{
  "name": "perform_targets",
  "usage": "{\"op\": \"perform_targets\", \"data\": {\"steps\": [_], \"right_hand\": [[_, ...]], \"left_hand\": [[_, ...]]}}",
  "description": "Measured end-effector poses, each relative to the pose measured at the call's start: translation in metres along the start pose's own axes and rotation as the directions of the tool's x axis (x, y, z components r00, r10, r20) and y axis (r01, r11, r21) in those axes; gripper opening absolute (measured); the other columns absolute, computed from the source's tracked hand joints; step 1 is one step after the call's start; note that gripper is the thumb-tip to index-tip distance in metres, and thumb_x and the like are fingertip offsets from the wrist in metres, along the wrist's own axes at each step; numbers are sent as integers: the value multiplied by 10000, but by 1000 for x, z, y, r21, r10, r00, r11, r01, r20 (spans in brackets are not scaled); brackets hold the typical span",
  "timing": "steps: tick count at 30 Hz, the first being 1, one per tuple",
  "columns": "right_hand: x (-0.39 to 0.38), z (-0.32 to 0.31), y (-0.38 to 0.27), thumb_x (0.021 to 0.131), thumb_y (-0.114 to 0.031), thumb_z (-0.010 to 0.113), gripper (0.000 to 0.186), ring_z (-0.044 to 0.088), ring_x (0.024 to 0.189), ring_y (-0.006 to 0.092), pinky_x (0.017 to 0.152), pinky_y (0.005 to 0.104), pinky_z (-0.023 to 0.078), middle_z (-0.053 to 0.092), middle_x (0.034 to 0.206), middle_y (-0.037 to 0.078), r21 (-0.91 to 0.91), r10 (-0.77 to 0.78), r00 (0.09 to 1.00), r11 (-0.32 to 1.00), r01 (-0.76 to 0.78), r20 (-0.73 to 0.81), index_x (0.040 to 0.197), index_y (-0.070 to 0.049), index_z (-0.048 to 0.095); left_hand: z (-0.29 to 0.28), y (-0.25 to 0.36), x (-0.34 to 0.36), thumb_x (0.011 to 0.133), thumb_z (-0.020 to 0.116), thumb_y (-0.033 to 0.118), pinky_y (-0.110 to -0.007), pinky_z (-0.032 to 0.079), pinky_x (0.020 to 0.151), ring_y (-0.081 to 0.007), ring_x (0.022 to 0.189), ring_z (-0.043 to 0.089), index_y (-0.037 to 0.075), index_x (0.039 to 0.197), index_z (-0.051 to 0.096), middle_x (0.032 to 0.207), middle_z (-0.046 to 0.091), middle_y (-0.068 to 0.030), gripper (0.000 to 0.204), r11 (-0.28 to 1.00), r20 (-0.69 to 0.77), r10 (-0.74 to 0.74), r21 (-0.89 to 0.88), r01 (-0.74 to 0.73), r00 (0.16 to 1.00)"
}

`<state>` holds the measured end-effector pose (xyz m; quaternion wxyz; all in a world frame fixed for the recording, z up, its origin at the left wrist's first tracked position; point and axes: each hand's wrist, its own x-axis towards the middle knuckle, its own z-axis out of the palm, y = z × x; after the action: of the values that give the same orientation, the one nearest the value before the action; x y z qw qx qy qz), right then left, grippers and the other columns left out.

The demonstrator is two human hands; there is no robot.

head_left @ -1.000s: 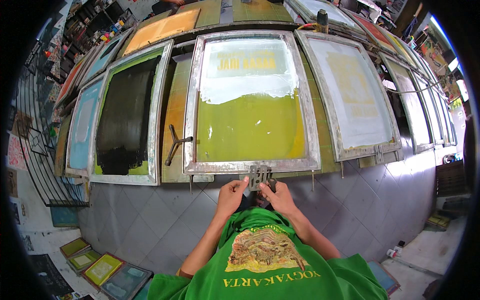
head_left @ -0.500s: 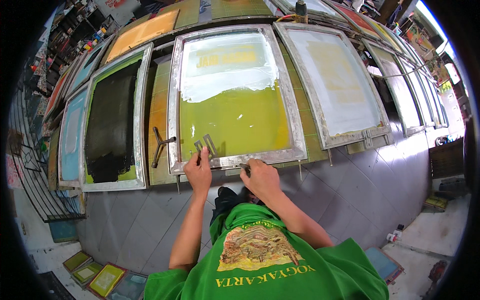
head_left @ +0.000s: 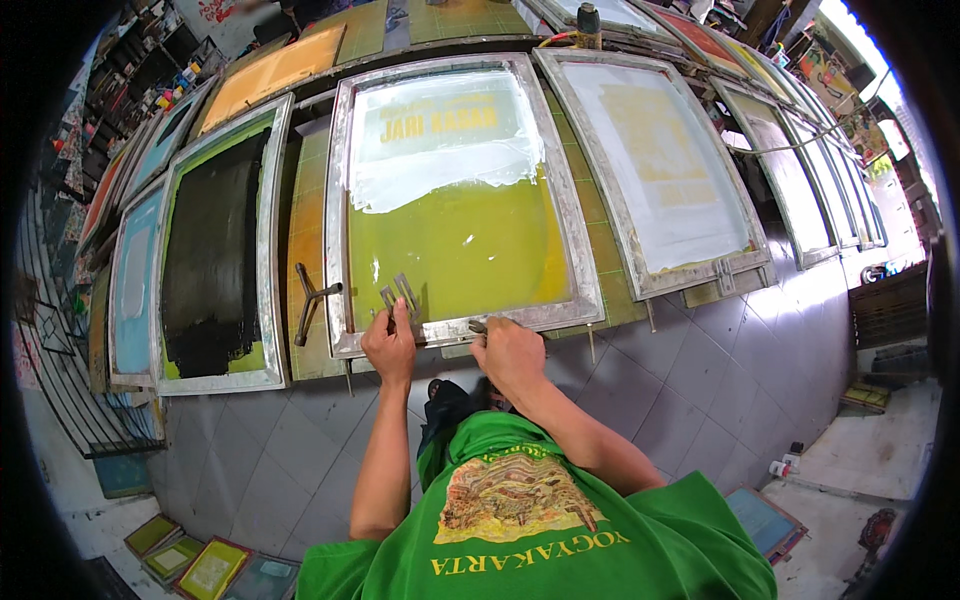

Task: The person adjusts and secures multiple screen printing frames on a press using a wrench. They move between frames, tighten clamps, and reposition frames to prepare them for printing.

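A silk-screen frame [head_left: 592, 268] lies in front of me, with white ink [head_left: 400, 180] across its far half and bare yellow-green mesh [head_left: 450, 260] nearer me. My left hand [head_left: 388, 350] pinches a slotted metal plate [head_left: 411, 290] between thumb and fingers above the frame's near left corner. At the middle of the near rail, my right hand [head_left: 514, 352] is closed on a small dark metal piece [head_left: 477, 326], mostly hidden by the fingers. A three-way socket wrench [head_left: 306, 304] rests on the board to the left of this frame.
On the left is a screen with black ink [head_left: 215, 250]; on the right, one with pale ink [head_left: 655, 165]. A dark bottle [head_left: 588, 25] stands at the far side. Below the table edge lies a grey tiled floor [head_left: 690, 400]. Small frames [head_left: 212, 570] lie at the lower left.
The whole view has shifted slightly, so the screens sit a little farther left. Both hands keep nearly the same places and grips; the slotted plate has tilted a little.
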<state>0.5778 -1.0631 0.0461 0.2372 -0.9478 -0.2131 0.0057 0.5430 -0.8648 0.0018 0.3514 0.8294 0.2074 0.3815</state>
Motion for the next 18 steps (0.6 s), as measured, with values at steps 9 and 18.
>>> {"op": "perform_targets", "data": {"steps": [9, 18], "right_hand": [[-16, -58, 93, 881, -278, 694, 267, 729, 832, 431, 771, 532, 578, 735, 908, 217, -79, 350, 929, 930, -360, -123, 972, -26, 698], [-19, -83, 129, 827, -250, 733, 238, 736, 782, 407, 716, 503, 562, 742, 805, 219, 121, 569, 770, 820, -560, -290, 844, -13, 742]], "left_hand": [[7, -10, -5, 1005, 724, 199, -465, 409, 523, -382, 555, 560, 4, 732, 612, 639, 582, -191, 353, 989, -27, 102, 112, -98, 994], [3, -10, -5, 1019, 713, 216, -451, 358, 497, -348, 509, 492, -3, 716, 586, 609, 540, -187, 394, 991, 23, 107, 78, -109, 994]]}}
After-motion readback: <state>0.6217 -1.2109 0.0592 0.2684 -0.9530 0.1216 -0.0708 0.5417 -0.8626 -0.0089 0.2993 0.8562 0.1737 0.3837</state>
